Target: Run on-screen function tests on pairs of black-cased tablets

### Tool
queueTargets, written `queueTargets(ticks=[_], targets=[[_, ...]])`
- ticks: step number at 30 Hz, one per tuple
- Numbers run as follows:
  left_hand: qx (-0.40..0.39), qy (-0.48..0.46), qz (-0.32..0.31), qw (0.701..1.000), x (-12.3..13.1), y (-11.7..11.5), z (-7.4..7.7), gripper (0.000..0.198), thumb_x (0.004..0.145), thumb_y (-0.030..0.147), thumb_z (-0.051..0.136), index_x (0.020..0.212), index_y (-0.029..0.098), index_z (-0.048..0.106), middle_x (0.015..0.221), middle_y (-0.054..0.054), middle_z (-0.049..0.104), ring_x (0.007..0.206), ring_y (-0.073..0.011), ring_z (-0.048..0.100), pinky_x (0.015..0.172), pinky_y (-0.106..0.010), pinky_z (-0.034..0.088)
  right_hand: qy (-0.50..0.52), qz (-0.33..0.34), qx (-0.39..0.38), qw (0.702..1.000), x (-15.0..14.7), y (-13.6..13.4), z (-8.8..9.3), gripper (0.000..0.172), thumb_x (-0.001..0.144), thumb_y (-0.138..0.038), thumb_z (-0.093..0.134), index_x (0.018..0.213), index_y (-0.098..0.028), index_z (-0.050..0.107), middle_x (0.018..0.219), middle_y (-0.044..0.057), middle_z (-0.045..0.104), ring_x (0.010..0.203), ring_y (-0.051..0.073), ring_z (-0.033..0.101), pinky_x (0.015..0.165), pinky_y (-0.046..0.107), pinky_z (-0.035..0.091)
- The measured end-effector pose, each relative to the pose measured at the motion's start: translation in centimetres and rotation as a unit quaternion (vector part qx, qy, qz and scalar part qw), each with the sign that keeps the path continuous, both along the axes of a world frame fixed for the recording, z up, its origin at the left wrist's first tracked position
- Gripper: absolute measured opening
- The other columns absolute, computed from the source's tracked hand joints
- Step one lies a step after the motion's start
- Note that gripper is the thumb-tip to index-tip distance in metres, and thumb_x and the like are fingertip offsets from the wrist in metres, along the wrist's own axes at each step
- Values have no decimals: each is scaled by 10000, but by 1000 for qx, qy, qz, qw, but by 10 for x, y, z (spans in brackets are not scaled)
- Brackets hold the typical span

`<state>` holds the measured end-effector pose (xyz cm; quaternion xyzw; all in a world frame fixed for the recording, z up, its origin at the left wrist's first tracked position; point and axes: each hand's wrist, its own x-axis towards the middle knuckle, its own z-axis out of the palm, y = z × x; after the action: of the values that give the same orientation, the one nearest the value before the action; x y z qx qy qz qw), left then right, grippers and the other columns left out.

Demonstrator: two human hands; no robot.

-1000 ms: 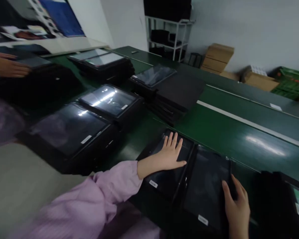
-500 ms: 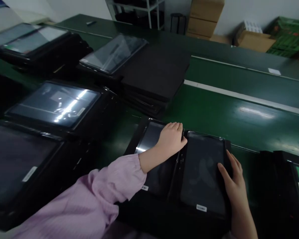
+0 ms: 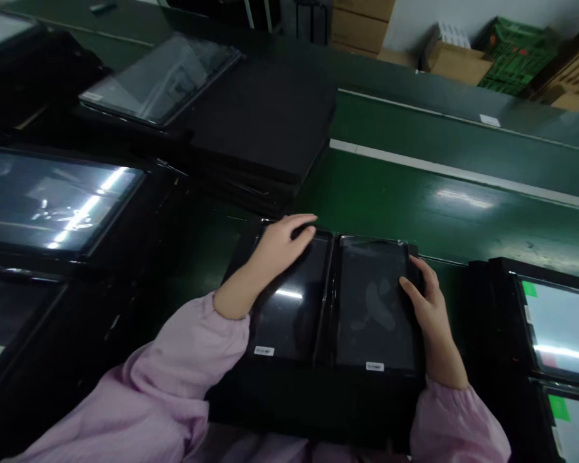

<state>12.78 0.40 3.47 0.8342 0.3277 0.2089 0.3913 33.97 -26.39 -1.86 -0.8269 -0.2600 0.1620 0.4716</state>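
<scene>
Two dark tablet-like screens lie side by side in a black tray [image 3: 328,402] in front of me. The left screen [image 3: 289,315] and the right screen [image 3: 376,315] each carry a small white label near the lower edge. My left hand [image 3: 284,241] is over the upper part of the left screen, thumb and fingers apart, holding nothing. At the right edge, my right hand [image 3: 427,292] grips the tray's side, its thumb on top by the right screen; some of its fingertips are hidden.
On the left stand stacks with a bright reflecting screen [image 3: 53,199] and another glass panel [image 3: 161,77]. A black stack [image 3: 265,116] sits behind. Screens with green tabs [image 3: 564,321] are at the right. Beyond the green bench [image 3: 463,148] are cardboard boxes [image 3: 359,29] and a green crate [image 3: 514,54].
My left hand has moved left from the gap between the screens to the left screen's top, and its fingers have opened. My right hand stays at the right edge. The view has shifted.
</scene>
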Motion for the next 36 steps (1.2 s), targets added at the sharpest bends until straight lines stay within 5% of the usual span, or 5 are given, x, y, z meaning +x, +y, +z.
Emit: queueTargets(ticks=[5, 12, 18, 25, 36], targets=[[-37, -124, 188, 974, -71, 7, -13, 329, 958, 400, 621, 1115, 204, 834, 1247, -72, 797, 1283, -275, 704, 1216, -451, 476, 13, -45, 71, 996, -10, -6, -7, 807, 906, -687, 628, 1580, -273, 472, 1641, 135, 461, 1522, 330, 447, 1193, 532, 443], [-161, -274, 275, 907, -150, -29, -59, 337, 872, 479, 786, 1082, 218, 825, 1297, -88, 765, 1352, -302, 657, 1241, -503, 458, -28, -72, 72, 994, -31, -31, -4, 566, 870, -715, 685, 1081, -192, 735, 1420, 158, 655, 1342, 356, 603, 1158, 565, 443], [-153, -125, 155, 968, -143, -42, -55, 593, 1009, 687, 528, 1281, 224, 780, 1625, -96, 538, 1569, -342, 428, 1355, -540, 245, -36, -151, 50, 987, -55, -75, -1, 512, 890, -679, 700, 882, -180, 813, 1251, 154, 736, 1192, 366, 678, 1096, 575, 489], [-127, -52, 70, 988, -130, -65, -50, 563, 1005, 634, 616, 1461, 305, 639, 1749, -64, 345, 1654, -345, 256, 1341, -561, 273, 16, -178, 116, 977, -47, -94, 2, 434, 809, -620, 802, 916, -203, 853, 1364, 137, 704, 1334, 435, 603, 1192, 710, 373], [-115, 62, 138, 982, -89, -42, -38, 641, 893, 488, 696, 1481, 254, 595, 1658, -137, 437, 1605, -383, 345, 1319, -604, 271, -109, -81, 87, 987, -27, -95, 4, 380, 936, -549, 707, 980, -200, 851, 1369, 143, 683, 1266, 373, 631, 1148, 656, 428]])
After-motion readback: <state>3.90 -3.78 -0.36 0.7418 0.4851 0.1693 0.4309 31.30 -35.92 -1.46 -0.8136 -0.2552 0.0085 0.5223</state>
